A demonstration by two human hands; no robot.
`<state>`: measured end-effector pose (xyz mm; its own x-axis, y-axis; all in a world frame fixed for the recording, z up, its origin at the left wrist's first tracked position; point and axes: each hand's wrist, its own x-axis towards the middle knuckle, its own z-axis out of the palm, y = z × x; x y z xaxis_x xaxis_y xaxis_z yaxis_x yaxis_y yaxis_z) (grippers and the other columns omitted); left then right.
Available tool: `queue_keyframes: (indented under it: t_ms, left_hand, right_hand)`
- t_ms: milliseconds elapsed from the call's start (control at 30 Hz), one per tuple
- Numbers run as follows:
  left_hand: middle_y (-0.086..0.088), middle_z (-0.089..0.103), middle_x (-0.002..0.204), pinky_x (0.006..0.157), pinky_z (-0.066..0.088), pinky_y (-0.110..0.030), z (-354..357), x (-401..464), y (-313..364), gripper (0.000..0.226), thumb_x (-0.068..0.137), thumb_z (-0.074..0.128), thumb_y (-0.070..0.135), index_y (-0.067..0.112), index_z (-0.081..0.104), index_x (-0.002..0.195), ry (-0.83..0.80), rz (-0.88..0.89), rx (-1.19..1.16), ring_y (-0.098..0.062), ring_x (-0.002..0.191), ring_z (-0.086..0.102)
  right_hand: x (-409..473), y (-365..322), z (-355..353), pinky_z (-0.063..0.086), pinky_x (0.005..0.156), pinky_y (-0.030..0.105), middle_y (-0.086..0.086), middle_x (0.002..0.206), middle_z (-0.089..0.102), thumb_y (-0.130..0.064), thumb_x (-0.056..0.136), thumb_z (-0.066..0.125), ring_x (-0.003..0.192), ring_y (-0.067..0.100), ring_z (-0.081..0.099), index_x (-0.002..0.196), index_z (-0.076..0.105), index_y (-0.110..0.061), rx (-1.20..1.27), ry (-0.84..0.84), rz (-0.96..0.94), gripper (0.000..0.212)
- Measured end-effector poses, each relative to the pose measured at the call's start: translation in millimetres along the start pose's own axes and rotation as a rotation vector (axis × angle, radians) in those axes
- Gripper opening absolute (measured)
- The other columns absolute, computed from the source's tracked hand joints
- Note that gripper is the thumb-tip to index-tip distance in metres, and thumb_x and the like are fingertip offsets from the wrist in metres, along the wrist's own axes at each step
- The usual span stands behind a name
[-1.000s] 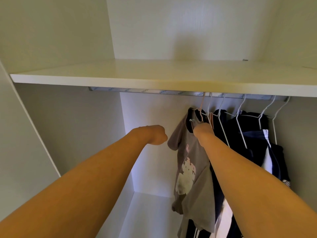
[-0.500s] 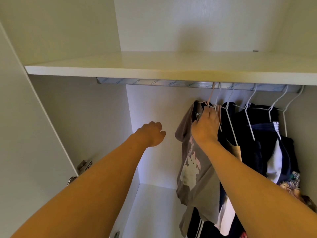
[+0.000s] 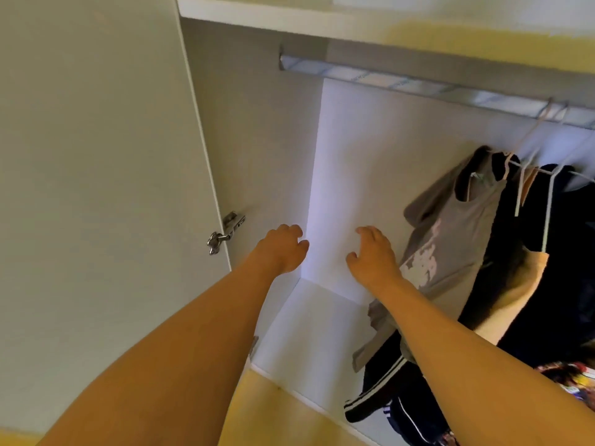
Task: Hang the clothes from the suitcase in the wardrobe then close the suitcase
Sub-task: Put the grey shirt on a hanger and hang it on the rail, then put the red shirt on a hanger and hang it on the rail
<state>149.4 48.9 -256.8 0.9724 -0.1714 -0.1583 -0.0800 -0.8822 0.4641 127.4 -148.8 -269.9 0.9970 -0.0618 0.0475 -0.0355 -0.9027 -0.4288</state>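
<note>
Head view, looking into the open wardrobe [image 3: 347,175]. Both forearms reach forward into the bare left part of the interior. Left hand [image 3: 283,249]: fingers loosely curled, relaxed, grasping nothing, in front of the inner corner where the side wall meets the back panel. Right hand [image 3: 373,255]: also released, fingers slack and slightly spread, grasping nothing; it sits just left of the grey T-shirt [image 3: 450,239], and the right forearm crosses in front of that shirt's lower hem. The two hands are near each other but apart. Clothes: the grey T-shirt with a pale print hangs on a light-coloured hanger [image 3: 515,156] from the metal rail [image 3: 418,85] under the upper shelf [image 3: 289,20]; it is the leftmost garment. Right of it, touching or overlapping, hang a tan garment [image 3: 515,294] and dark navy garments [image 3: 566,252], on white wire hangers whose hooks meet the rail at the right edge of the frame. A dark piece with white stripes [image 3: 380,391] dangles below the grey shirt. A patterned, multicoloured fabric [image 3: 566,378] shows at the lower right, partly hidden by the right arm. The wardrobe door [image 3: 96,188] stands open on the left, with a metal hinge [image 3: 225,233] on its inner edge. Suitcase not in view.
</note>
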Motion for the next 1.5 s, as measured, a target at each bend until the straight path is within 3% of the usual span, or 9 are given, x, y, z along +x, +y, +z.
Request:
queue_keyframes:
  t_ms: [367,700,800,967,1067,1133,1267,1433,1500]
  left_hand:
    - [-0.011,0.036,0.147,0.104,0.037,-0.041,58,-129,-143,0.046,0.104,0.033,0.035,0.016,0.037,0.145,-0.111,-0.407,-0.182,-0.033,0.13,0.041]
    - [-0.009,0.047,0.141,0.099,0.043,-0.041,86,-269,-247,0.042,0.102,0.034,0.035,0.015,0.042,0.139,-0.231,-0.768,-0.302,-0.032,0.124,0.048]
    - [-0.012,0.052,0.137,0.101,0.043,-0.041,80,-309,-277,0.04,0.102,0.038,0.029,0.01,0.049,0.135,-0.195,-0.899,-0.327,-0.033,0.123,0.051]
    - [-0.011,0.054,0.134,0.098,0.043,-0.041,53,-374,-347,0.04,0.102,0.035,0.029,0.009,0.049,0.133,-0.131,-1.024,-0.402,-0.03,0.118,0.052]
    - [-0.013,0.054,0.12,0.082,0.041,-0.034,28,-400,-389,0.034,0.102,0.033,0.013,0.001,0.053,0.126,-0.118,-1.063,-0.418,-0.028,0.103,0.053]
    - [-0.018,0.054,0.125,0.083,0.047,-0.036,13,-414,-422,0.031,0.1,0.034,0.004,-0.004,0.057,0.118,-0.152,-1.06,-0.39,-0.033,0.107,0.056]
    - [-0.016,0.048,0.137,0.097,0.045,-0.041,-23,-431,-504,0.037,0.102,0.029,0.019,0.002,0.051,0.127,-0.113,-1.019,-0.365,-0.034,0.117,0.051]
    - [-0.015,0.049,0.138,0.089,0.04,-0.035,-71,-414,-573,0.038,0.102,0.034,0.024,0.008,0.046,0.134,-0.064,-0.974,-0.34,-0.032,0.121,0.05]
    - [-0.015,0.048,0.139,0.088,0.039,-0.034,-89,-396,-591,0.039,0.102,0.034,0.025,0.007,0.046,0.135,-0.095,-0.951,-0.318,-0.032,0.123,0.049]
  right_hand:
    - [-73,-88,133,0.034,0.111,0.041,0.008,0.155,0.025,-0.022,0.095,0.047,0.14,0.029,0.031,0.153,0.021,-0.016,-0.185,-0.724,-0.189,0.064]
    - [-162,-193,229,0.045,0.092,0.037,0.011,0.147,0.038,-0.017,0.094,0.046,0.121,0.028,0.052,0.153,0.019,-0.019,-0.361,-1.12,-0.426,0.065]
    - [-194,-230,253,0.044,0.097,0.038,0.009,0.149,0.039,-0.022,0.092,0.049,0.125,0.029,0.051,0.153,0.022,-0.021,-0.417,-1.224,-0.516,0.066]
    - [-249,-308,294,0.045,0.091,0.035,0.007,0.147,0.043,-0.028,0.09,0.051,0.117,0.023,0.053,0.15,0.027,-0.024,-0.424,-1.296,-0.642,0.065]
    - [-270,-359,319,0.042,0.081,0.029,0.007,0.148,0.041,-0.024,0.094,0.049,0.117,0.022,0.052,0.152,0.024,-0.02,-0.385,-1.342,-0.669,0.064]
    - [-277,-392,335,0.041,0.08,0.029,0.007,0.147,0.042,-0.023,0.093,0.05,0.117,0.022,0.053,0.152,0.024,-0.019,-0.352,-1.346,-0.651,0.065]
    - [-278,-463,370,0.043,0.085,0.031,0.006,0.153,0.035,-0.018,0.093,0.049,0.109,0.018,0.054,0.153,0.024,-0.018,-0.293,-1.297,-0.596,0.065]
    - [-251,-533,399,0.044,0.077,0.029,0.008,0.153,0.035,-0.013,0.092,0.049,0.109,0.023,0.057,0.153,0.026,-0.016,-0.212,-1.218,-0.544,0.065]
    - [-232,-551,410,0.044,0.083,0.031,0.008,0.155,0.033,-0.015,0.093,0.05,0.117,0.025,0.056,0.153,0.025,-0.017,-0.172,-1.192,-0.489,0.065]
